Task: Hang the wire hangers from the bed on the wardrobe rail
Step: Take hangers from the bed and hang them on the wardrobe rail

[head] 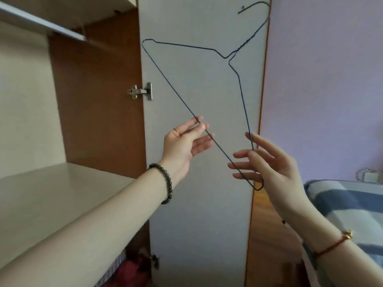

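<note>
A thin dark wire hanger [170,88] is being held tilted before the open wardrobe door; its hook is pointing up-right; the rail [41,22] is sitting upper-left.

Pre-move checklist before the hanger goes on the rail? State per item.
1. Wire hanger in hand: ok, both hands touch it.
2. Left hand pinch on the long bar: ok.
3. Right hand grip at the corner: cannot tell, fingers spread loosely.
4. Hook aimed at rail: not ok, it points up right, away from the rail.
5. Wardrobe door open: ok.
</note>
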`<state>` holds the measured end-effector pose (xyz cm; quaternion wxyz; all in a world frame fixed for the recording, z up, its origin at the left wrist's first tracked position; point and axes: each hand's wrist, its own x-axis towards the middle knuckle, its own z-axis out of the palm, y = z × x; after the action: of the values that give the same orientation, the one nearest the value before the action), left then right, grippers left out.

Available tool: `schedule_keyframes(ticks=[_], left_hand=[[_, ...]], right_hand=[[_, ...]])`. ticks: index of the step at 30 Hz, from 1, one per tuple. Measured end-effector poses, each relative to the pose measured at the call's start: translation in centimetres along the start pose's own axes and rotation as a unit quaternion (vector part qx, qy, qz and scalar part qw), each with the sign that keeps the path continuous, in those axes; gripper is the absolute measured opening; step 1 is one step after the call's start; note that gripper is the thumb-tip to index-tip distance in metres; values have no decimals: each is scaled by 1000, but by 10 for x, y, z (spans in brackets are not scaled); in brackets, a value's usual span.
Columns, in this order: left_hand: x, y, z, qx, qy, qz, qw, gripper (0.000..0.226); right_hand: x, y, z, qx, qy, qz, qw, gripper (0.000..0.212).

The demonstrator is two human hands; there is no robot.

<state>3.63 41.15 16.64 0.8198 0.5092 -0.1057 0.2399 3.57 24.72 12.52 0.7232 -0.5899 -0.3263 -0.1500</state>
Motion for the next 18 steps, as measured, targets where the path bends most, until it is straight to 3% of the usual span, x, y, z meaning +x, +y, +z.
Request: schedule_keyframes(ticks=[13,18], left_hand=[[3,149,-163,39,192,112,974,11],[0,201,-213,53,236,141,960,7]], right_hand=[[55,-8,219,135,-172,6,976,37],[71,-20,294,137,-216,-18,966,35]])
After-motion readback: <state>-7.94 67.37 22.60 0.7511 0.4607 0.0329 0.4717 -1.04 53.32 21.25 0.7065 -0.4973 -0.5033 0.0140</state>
